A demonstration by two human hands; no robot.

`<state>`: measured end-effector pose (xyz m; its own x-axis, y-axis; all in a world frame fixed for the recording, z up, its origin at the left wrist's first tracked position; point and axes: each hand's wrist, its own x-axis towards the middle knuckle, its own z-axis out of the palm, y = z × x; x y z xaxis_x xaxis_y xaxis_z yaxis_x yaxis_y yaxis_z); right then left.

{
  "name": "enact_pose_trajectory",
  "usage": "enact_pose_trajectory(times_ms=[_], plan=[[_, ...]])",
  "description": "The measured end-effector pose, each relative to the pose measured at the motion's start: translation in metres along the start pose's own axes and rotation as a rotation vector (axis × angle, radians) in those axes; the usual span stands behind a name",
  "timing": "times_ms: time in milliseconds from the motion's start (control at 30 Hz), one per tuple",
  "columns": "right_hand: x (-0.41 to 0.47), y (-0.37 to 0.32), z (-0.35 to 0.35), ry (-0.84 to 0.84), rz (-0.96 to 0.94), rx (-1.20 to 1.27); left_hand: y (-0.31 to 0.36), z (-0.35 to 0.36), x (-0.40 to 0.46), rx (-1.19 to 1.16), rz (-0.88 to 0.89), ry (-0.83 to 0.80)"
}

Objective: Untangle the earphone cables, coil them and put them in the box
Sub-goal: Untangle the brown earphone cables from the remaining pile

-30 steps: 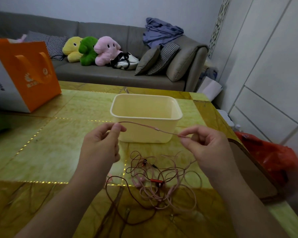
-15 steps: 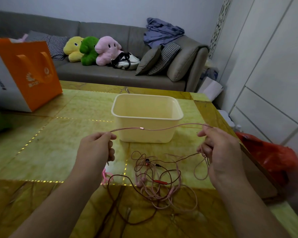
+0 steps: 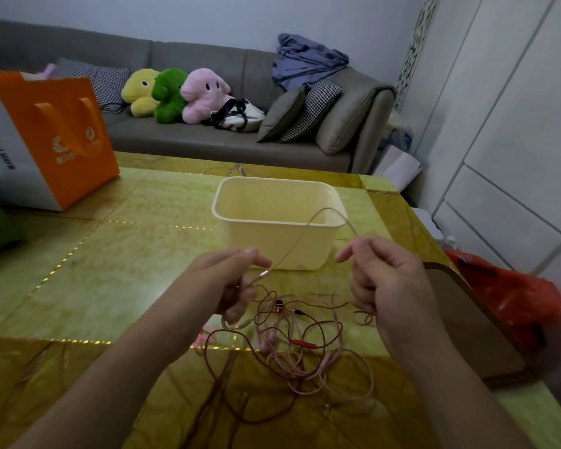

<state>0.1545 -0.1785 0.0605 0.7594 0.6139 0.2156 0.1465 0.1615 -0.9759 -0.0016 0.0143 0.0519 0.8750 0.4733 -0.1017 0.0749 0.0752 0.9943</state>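
Note:
A pale yellow plastic box (image 3: pixel 274 244) stands on the table, just beyond my hands. My left hand (image 3: pixel 234 280) pinches a thin pink earphone cable (image 3: pixel 300 236) near a small metal piece. From there the cable arches up in a loop before the box and comes down to my right hand (image 3: pixel 384 280), which holds it in curled fingers. Below and between the hands lies a tangle of pink and dark red cables (image 3: pixel 298 345) with earbuds and a red remote, spread flat on the table.
The yellow-green table (image 3: pixel 117 286) carries an orange and white paper bag (image 3: pixel 42 140) at the far left. A brown mat (image 3: pixel 467 322) and a red plastic bag (image 3: pixel 512 299) sit by the right edge. A grey sofa with plush toys (image 3: pixel 175 92) stands behind.
My hands have come closer together. The cable between them, stretched straight half a second ago, now bows up into a loop in front of the box.

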Motion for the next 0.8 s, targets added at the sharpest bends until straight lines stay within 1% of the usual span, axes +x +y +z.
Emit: enact_pose_trajectory(times_ms=[67, 133, 200, 267, 333, 400, 467, 567, 667, 800], plan=[[-0.004, 0.0, 0.007, -0.098, -0.019, -0.068, 0.005, 0.01, -0.008, 0.104, 0.033, -0.079], [-0.008, -0.001, 0.014, -0.19, -0.044, -0.139, 0.007, 0.017, -0.011, 0.192, 0.05, -0.088], [-0.01, -0.001, 0.018, -0.246, -0.08, -0.238, 0.007, 0.02, -0.012, 0.219, 0.087, -0.093], [-0.01, 0.0, 0.02, -0.261, -0.092, -0.333, 0.006, 0.021, -0.011, 0.144, 0.139, -0.078], [-0.009, 0.002, 0.019, -0.253, -0.081, -0.408, 0.005, 0.017, -0.008, -0.028, 0.144, -0.029], [-0.009, 0.005, 0.017, -0.21, -0.074, -0.471, 0.007, 0.01, -0.005, -0.283, 0.123, 0.026], [-0.007, 0.007, 0.012, -0.135, -0.078, -0.538, 0.009, 0.002, -0.001, -0.453, 0.124, 0.09], [-0.003, 0.006, 0.005, -0.004, -0.08, -0.564, 0.01, -0.008, 0.004, -0.534, 0.125, 0.243], [0.001, 0.006, -0.002, 0.115, -0.085, -0.56, 0.003, -0.014, 0.009, -0.613, 0.065, 0.392], [0.002, 0.004, -0.008, 0.241, -0.02, -0.458, -0.009, -0.023, 0.016, -0.672, -0.007, 0.55]])
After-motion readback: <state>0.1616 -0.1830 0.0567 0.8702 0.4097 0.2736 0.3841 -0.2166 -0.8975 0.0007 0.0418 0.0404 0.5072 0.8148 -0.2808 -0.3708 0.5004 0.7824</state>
